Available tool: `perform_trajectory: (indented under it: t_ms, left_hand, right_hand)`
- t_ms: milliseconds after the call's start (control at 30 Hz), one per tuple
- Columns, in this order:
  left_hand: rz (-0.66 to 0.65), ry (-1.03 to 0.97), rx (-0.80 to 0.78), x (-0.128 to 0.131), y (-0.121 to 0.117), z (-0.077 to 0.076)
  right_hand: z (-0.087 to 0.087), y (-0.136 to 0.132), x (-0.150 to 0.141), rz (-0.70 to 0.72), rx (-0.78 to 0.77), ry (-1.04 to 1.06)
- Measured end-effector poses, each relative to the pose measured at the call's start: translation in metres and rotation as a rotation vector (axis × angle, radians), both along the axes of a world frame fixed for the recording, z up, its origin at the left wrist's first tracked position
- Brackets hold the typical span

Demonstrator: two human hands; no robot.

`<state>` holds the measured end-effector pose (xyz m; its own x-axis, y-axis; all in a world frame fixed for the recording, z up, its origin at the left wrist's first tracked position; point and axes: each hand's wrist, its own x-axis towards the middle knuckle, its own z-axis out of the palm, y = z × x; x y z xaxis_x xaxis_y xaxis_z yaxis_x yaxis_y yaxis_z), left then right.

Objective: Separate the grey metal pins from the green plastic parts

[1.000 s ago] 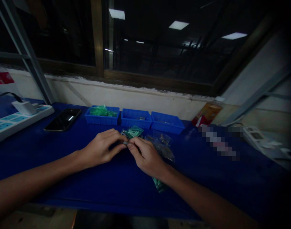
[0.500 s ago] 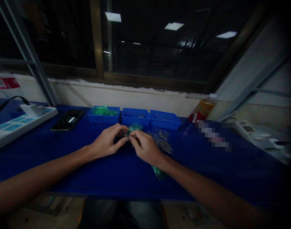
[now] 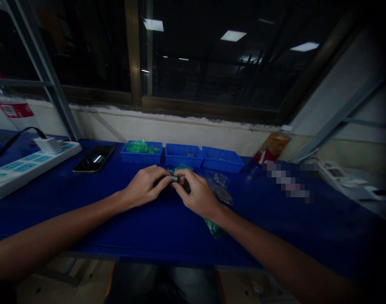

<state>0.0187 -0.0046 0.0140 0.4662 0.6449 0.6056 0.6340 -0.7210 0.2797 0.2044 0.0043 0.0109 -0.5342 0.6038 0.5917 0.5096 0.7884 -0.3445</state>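
Over the blue table, my left hand (image 3: 146, 184) and my right hand (image 3: 197, 192) meet fingertip to fingertip. Pinched between them is a small dark piece with a pale, metallic-looking strip (image 3: 174, 179); its exact kind is too small to make out, and the fingers cover part of it. Just behind the fingertips lies a green packet (image 3: 182, 167), partly hidden. Clear plastic bags of small parts (image 3: 223, 192) rest to the right of my right hand. Another green packet (image 3: 214, 229) sticks out from beneath my right wrist.
Three blue bins stand along the wall: the left bin (image 3: 142, 158) holds green packets, the middle bin (image 3: 183, 161) a small metallic piece, beside the right bin (image 3: 222, 164). A phone (image 3: 93, 159) and power strip (image 3: 31, 166) lie left; a drink bottle (image 3: 273, 145) stands right.
The pale strip on the small piece shows more clearly now between the fingertips. My right-hand fingers have shifted slightly around it. The whole view has moved a little, so the surroundings sit further right.
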Motion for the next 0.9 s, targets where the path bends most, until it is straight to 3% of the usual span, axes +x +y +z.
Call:
perform_trajectory:
  t_ms: [200,333,500,733,900]
  left_hand:
    - [0.072,0.090,-0.059,-0.006,0.010,0.000]
    - [0.122,0.233,-0.104,-0.019,0.025,-0.005]
    - [0.080,0.350,-0.215,-0.030,0.032,-0.010]
    - [0.086,0.259,-0.216,-0.026,0.032,-0.011]
    - [0.071,0.095,-0.204,-0.020,0.029,-0.010]
  right_hand:
    - [0.013,0.024,0.001,-0.022,0.174,-0.067]
    - [0.013,0.072,0.016,-0.241,0.250,-0.042]
    - [-0.001,0.116,0.041,-0.475,0.253,-0.086]
    - [-0.009,0.110,0.047,-0.545,0.258,-0.110]
    - [0.002,0.079,0.037,-0.427,0.261,-0.123]
